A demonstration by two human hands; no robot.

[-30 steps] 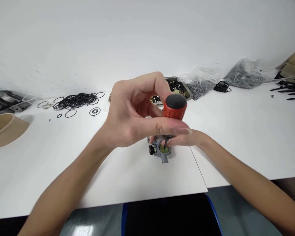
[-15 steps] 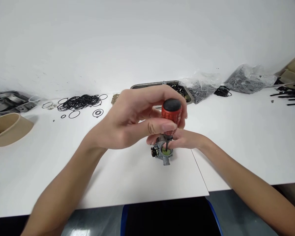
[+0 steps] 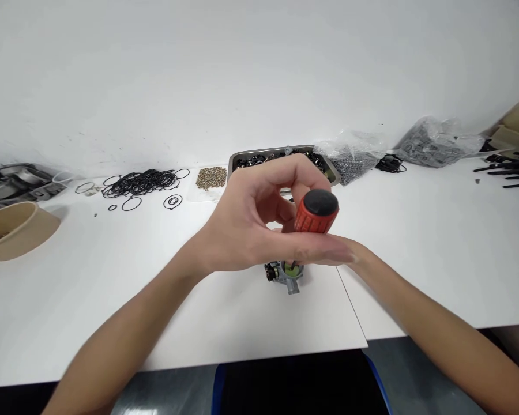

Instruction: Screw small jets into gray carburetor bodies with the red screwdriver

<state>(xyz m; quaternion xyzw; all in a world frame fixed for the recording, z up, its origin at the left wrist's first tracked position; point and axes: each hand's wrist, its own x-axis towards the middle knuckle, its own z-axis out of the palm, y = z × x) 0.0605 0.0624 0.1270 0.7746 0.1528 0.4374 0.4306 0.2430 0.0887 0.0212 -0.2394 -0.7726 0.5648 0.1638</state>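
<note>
My left hand (image 3: 251, 225) is closed round a screwdriver (image 3: 315, 214) with a red handle and black end cap. The handle leans to the right, and part of the shaft shows below my thumb, reaching into the round opening of a small grey metal carburetor (image 3: 292, 285). Something green shows inside that opening, and a dark fitting sticks out on the left side. Behind my left hand, my right hand (image 3: 360, 250) is at the carburetor; its fingers are mostly hidden, though half a second ago they gripped the body.
Behind my hands stands a metal tray (image 3: 232, 164) of small parts, beside a pile of brass pieces (image 3: 211, 177). Black rubber rings (image 3: 140, 183) lie left, near a beige bowl (image 3: 43, 230). Plastic bags of parts (image 3: 439, 143) and black rods (image 3: 516, 167) are at right.
My left hand has moved right and slightly down, and the screwdriver handle now leans further right. My left thumb has slid across the handle. The carburetor has stayed in about the same place.
</note>
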